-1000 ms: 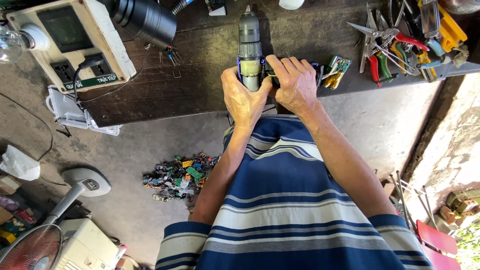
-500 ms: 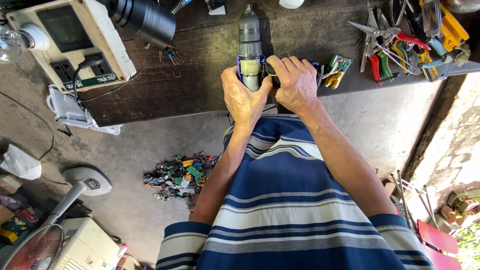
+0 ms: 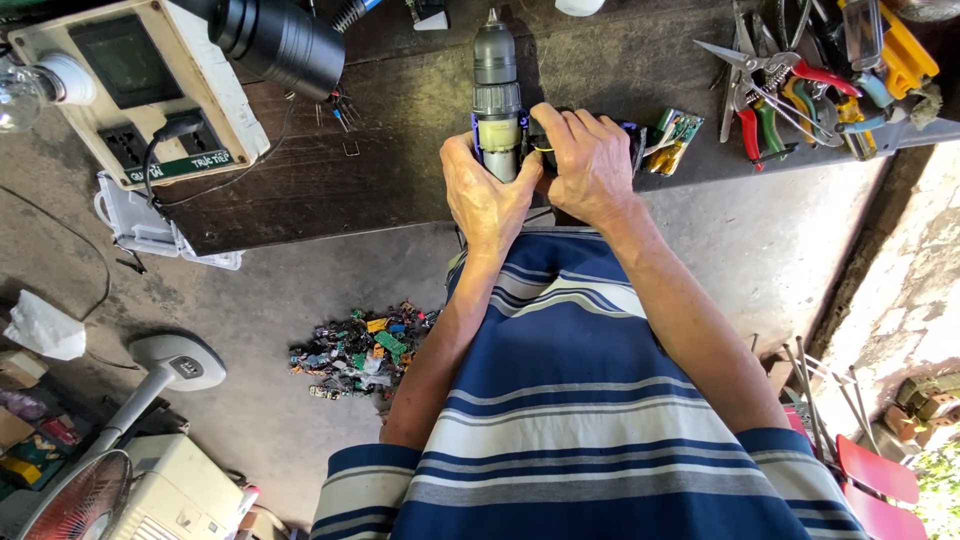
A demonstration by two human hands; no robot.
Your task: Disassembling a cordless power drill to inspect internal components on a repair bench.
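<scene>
Two bare hands meet at the top middle of the frame, on a drill (image 3: 495, 95) that lies on the dark wooden table (image 3: 400, 170). The drill is grey, and its tip points to the top edge of the frame. The left hand (image 3: 487, 200) is wrapped around the back part of the drill, with its fingers closed tight on it. The right hand (image 3: 590, 165) sits just beside it and covers a dark part at the side of the drill, with its fingers curled down and pressed on that part. Thin yellow and dark wires show between the two hands. Just to the right of the right hand lies a small green circuit board (image 3: 675, 135). In the upper right of the frame is a pile of tools (image 3: 800, 90), with scissors and pliers that have red, green and yellow handles. In the upper left sits a cream box with power sockets (image 3: 140, 95), and a black plug is stuck in one socket. A clear light bulb (image 3: 25, 95) sticks out at its left side. A big black tube (image 3: 280, 40) lies next to the box. Down on the grey floor, left of the middle, is a heap of small coloured parts (image 3: 360, 345). A white fan (image 3: 90, 480) stands in the lower left corner.
</scene>
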